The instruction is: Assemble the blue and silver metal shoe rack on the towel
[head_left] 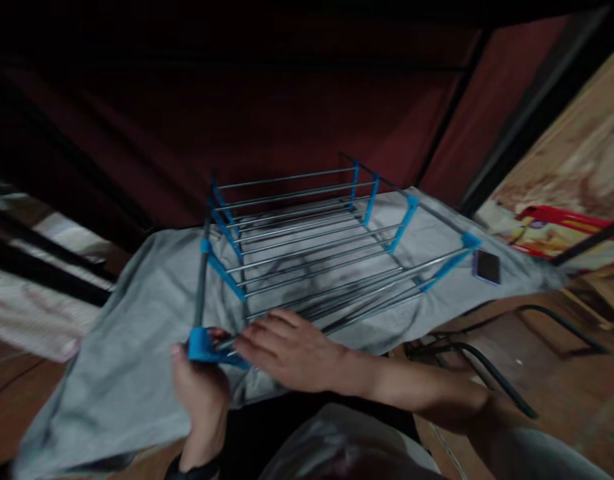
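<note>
A rack (307, 251) of thin metal rods joined by blue plastic brackets, like a shoe rack, lies on a grey cloth (121, 347). My left hand (203, 387) is closed around the blue corner connector (201, 343) at the rack's near left, thumb on its outer side. My right hand (294, 352) lies over the near rods just beside that corner, its fingers bent down around them. Its fingertips are partly hidden, so exactly which rod they grip does not show. The near right corner connector (471, 241) carries the far end of the front rod.
A phone (487, 267) rests on the cloth to the right of the rack. Behind stands a dark red panel (287, 127). On the right are a metal-framed chair (507, 353) and a red and yellow package (561, 233). Dark bars (41, 260) cross the left side.
</note>
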Motion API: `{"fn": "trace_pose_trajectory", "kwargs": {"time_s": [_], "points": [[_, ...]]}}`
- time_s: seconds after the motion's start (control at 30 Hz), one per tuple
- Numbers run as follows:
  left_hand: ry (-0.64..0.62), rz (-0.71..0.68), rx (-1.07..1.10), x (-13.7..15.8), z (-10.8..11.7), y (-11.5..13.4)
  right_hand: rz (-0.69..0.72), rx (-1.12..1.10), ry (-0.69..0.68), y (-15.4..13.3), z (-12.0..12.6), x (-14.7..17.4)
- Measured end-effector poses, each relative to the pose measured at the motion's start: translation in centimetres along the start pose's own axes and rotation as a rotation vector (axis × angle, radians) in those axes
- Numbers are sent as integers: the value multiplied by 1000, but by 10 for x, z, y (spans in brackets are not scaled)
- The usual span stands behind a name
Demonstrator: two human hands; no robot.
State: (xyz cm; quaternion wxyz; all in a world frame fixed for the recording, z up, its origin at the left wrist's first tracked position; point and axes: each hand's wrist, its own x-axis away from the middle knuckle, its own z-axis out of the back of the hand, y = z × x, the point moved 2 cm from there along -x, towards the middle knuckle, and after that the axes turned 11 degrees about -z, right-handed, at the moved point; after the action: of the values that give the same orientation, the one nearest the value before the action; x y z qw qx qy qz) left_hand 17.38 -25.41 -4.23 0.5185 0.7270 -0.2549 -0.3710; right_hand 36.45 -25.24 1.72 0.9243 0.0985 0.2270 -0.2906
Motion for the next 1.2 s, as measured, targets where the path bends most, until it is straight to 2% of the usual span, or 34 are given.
{"fn": "trace_pose_trajectory", "kwargs": {"time_s": [0.03, 0.1, 0.17, 0.27, 0.7, 0.97, 1.2], "points": [[27, 7, -4, -1, -3, 4, -47, -48, -24, 2, -5, -6], [-8, 18, 4, -4, -7, 11, -108, -95, -78, 3, -13, -15], [-49, 44, 35, -5, -10, 15, -125, -100, -137, 2, -18, -22], [-47, 93, 111, -2, -12, 18, -138, -104, -195, 0, -16, -27], [-15, 104, 135, 1, -16, 13, -116, -106, -233, 3, -12, -31], [-44, 81, 132, 1, -15, 10, -113, -129, -287, 4, -10, -33], [-44, 133, 138, -6, -13, 12, -109, -152, -299, 3, -7, -38]]}}
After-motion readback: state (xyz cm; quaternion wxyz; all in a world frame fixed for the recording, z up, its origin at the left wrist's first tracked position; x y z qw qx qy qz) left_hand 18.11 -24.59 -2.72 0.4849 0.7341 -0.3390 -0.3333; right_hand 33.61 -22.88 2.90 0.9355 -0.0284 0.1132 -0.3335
